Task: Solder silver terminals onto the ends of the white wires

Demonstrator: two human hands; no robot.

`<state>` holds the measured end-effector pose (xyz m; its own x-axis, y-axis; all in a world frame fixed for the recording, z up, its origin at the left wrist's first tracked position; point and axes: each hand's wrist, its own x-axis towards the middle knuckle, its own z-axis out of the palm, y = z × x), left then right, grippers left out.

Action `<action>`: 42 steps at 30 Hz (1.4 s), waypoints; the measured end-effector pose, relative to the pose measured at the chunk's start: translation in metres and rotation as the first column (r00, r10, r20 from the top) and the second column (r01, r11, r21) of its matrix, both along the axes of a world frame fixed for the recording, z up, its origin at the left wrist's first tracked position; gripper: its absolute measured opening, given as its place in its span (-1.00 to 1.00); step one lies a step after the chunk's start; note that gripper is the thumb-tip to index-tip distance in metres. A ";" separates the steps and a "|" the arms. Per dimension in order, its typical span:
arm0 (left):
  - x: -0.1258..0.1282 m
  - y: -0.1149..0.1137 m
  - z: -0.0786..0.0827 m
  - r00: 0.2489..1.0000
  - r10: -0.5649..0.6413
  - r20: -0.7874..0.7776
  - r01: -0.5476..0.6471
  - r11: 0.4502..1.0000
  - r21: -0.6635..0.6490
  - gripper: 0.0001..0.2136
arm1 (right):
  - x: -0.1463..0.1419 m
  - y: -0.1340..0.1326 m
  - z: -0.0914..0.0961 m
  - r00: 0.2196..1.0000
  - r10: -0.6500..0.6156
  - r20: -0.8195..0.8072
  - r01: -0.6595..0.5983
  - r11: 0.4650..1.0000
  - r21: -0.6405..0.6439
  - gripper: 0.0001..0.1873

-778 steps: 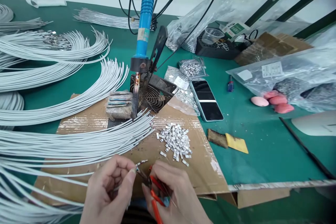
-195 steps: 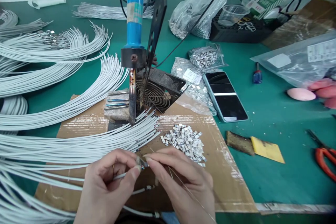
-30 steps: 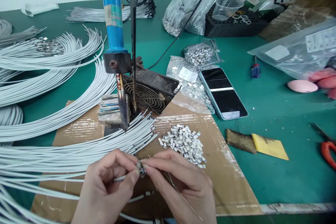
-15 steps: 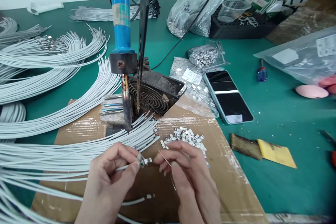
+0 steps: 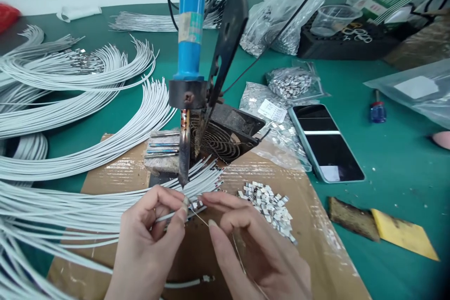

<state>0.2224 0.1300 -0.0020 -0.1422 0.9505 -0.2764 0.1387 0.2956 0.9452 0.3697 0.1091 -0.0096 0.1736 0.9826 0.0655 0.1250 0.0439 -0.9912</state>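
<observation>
Pinched between thumb and fingertips, a white cable [image 5: 165, 217] with a small metal connector [image 5: 198, 205] at its end is held by my left hand [image 5: 149, 239]. My right hand [image 5: 263, 248] has a thin solder wire [image 5: 201, 218] running through its fingers, the wire's end close to the connector. The right fingertips reach the connector; whether they touch it I cannot tell. Just above the left fingertips points the tip of a blue-handled soldering iron [image 5: 191, 56], fixed upright. Under the hands lies a cardboard sheet [image 5: 312, 253].
A pile of small metal connectors [image 5: 269, 206] lies right of the hands. White cable bundles [image 5: 87, 201] fill the left side. Behind the iron sits a black fan [image 5: 225, 143]. A phone [image 5: 330, 150], bags, a yellow sponge [image 5: 404, 234] and a screwdriver [image 5: 378, 110] lie to the right.
My right hand has moved left and up to the connector, bringing the solder wire to it. The connector end has come nearer the iron tip. The view has shifted slightly.
</observation>
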 end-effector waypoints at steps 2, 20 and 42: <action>-0.001 0.001 -0.001 1.000 -0.017 -0.011 0.017 1.000 0.007 -0.87 | -0.003 0.001 0.001 0.999 -0.006 -0.040 0.005 1.000 -0.026 -0.77; -0.007 -0.001 -0.007 0.999 -0.009 0.042 0.006 0.997 0.080 -0.86 | -0.009 0.009 0.005 0.998 -0.033 -0.051 0.031 0.999 -0.040 -0.77; -0.004 0.010 0.001 0.988 0.130 0.081 -0.134 0.989 0.057 -0.86 | -0.017 0.016 0.013 0.986 -0.077 -0.150 0.051 0.984 -0.170 -0.77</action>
